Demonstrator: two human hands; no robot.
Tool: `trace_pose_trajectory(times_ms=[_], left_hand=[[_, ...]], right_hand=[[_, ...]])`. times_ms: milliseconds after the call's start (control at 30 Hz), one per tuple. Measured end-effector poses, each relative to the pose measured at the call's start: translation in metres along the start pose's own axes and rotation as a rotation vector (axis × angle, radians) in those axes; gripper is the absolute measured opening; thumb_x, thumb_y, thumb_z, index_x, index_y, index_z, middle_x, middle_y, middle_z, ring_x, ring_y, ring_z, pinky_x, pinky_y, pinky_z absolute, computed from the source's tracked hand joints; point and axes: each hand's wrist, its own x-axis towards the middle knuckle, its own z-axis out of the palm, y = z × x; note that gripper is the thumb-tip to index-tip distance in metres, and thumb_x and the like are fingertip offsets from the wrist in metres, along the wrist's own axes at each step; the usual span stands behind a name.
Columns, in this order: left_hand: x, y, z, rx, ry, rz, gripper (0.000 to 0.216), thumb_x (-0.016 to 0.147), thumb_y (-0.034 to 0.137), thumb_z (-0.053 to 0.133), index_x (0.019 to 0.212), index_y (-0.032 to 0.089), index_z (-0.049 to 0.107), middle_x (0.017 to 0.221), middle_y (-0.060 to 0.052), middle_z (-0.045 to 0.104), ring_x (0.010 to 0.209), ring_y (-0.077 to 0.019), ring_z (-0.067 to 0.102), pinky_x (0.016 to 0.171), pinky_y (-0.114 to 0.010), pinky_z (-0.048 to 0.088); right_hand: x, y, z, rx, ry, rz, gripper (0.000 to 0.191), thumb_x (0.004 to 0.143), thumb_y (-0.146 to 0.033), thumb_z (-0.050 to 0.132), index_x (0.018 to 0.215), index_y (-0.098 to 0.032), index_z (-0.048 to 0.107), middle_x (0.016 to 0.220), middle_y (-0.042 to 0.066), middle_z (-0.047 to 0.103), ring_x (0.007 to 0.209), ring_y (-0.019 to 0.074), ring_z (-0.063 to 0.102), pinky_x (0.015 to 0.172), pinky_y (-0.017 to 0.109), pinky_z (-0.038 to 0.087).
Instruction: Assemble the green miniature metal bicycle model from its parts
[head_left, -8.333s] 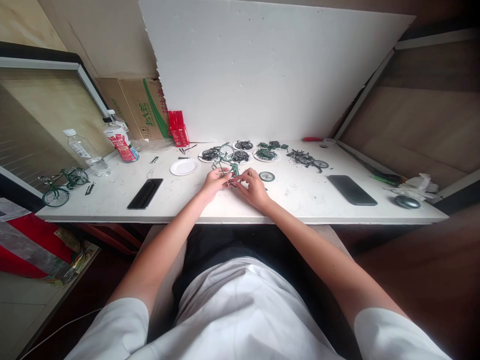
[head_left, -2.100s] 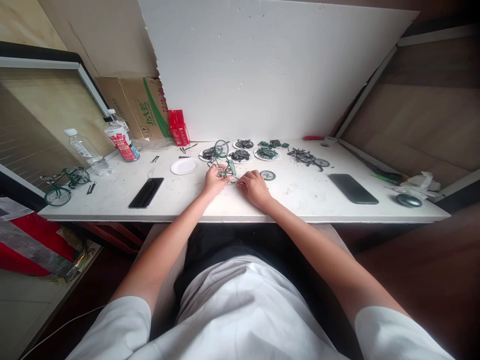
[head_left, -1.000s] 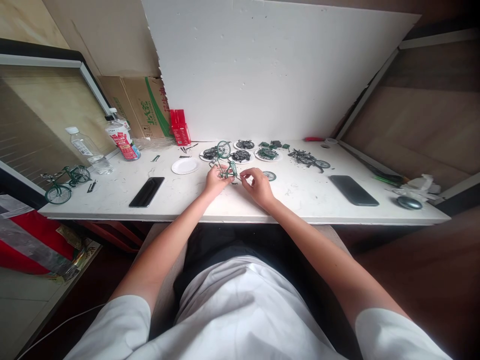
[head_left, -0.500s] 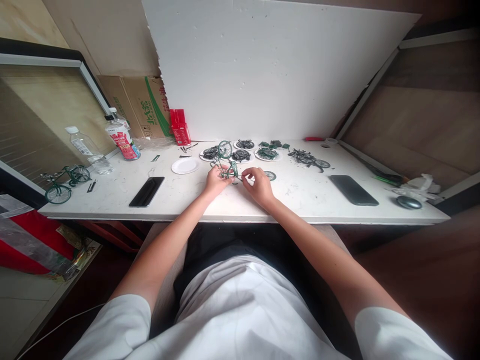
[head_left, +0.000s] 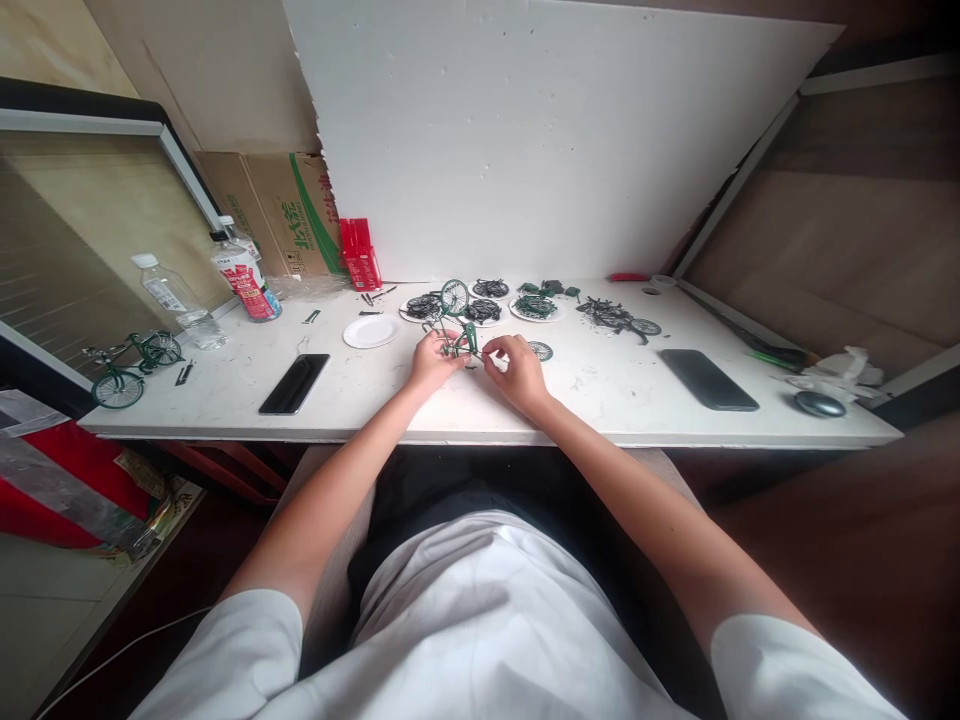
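A green model bicycle (head_left: pixel 469 335), partly assembled, is held low over the table in my left hand (head_left: pixel 435 362), whose fingers close round its frame. One spoked wheel of it points up and away from me. My right hand (head_left: pixel 517 365) pinches thumb and fingers together at the right end of the frame; what small part lies between the fingertips is hidden. Just right of that hand a loose green wheel (head_left: pixel 540 351) lies on the white table (head_left: pixel 600 400). Beyond my hands, a paper plate (head_left: pixel 534 306) carries green bicycle parts, and several others hold dark parts.
At far left stands a whole green model bicycle (head_left: pixel 135 362). Phones (head_left: pixel 295 384) lie on both sides. Bottles (head_left: pixel 247 283) and a red box (head_left: pixel 360 255) stand at the back left. More dark parts (head_left: pixel 619 318) are heaped at right, with a computer mouse (head_left: pixel 819 403) near the edge.
The upright wheel of the held bicycle has shifted slightly to the right with a small tilt of the frame. Both hands stay nearly in place.
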Motion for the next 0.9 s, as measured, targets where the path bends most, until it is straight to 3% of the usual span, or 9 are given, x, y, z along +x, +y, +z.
trace_pose_trajectory(times_ms=[400, 900], left_hand=[[-0.0021, 0.0016, 0.0018, 0.009, -0.007, 0.004, 0.055, 0.064, 0.028, 0.097, 0.107, 0.018, 0.063, 0.107, -0.011, 0.081, 0.081, -0.0195, 0.076, 0.077, -0.033, 0.061], [-0.0015, -0.0018, 0.0014, 0.007, -0.018, 0.021, 0.052, 0.065, 0.028, 0.097, 0.104, 0.018, 0.064, 0.106, -0.013, 0.081, 0.097, -0.0253, 0.079, 0.085, -0.036, 0.062]], right_hand=[[-0.0013, -0.0018, 0.0007, -0.153, -0.042, -0.098, 0.019, 0.093, -0.008, 0.058, 0.101, -0.024, 0.063, 0.100, 0.009, 0.075, 0.102, 0.0312, 0.063, 0.070, 0.039, 0.046], [-0.0014, -0.0003, 0.0010, -0.123, -0.005, -0.001, 0.016, 0.087, -0.010, 0.061, 0.092, -0.025, 0.062, 0.095, 0.008, 0.071, 0.092, 0.0290, 0.063, 0.069, 0.038, 0.044]])
